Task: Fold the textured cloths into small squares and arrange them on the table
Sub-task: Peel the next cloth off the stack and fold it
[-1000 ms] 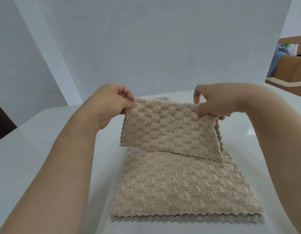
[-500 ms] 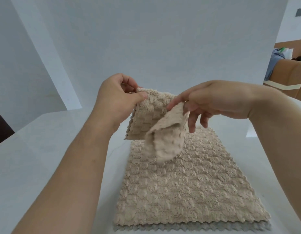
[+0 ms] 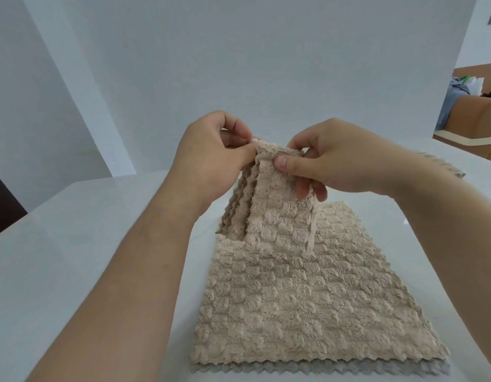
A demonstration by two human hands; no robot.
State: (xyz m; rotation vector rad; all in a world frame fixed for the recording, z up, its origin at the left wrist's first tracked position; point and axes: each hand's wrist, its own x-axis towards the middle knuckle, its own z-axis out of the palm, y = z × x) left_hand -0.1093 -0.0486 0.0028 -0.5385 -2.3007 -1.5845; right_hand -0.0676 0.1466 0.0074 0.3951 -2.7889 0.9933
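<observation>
The fingers [image 3: 287,162] of both hands were curled, pinching the top edge of the folded beige cloth [image 3: 280,216]. The left hand [image 3: 211,161] held its left corner and the right hand [image 3: 335,158] its right, with the fingertips partly hidden behind the fabric. It hung over a flat beige cloth [image 3: 294,304] on the white desk [image 3: 73,244]. Only the zigzag edge of a grey cloth [image 3: 321,369] showed beneath, and a further cloth [image 3: 442,165] lay mostly hidden behind the right forearm.

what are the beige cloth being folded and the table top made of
Folded beige cloth: looks like plush microfibre or coral fleece, matte; fuzzy raised checker blocks and zigzag-cut edges. Table: smooth, pale, faintly glossy surface, perhaps stone or laminate; the look cannot settle which.
</observation>
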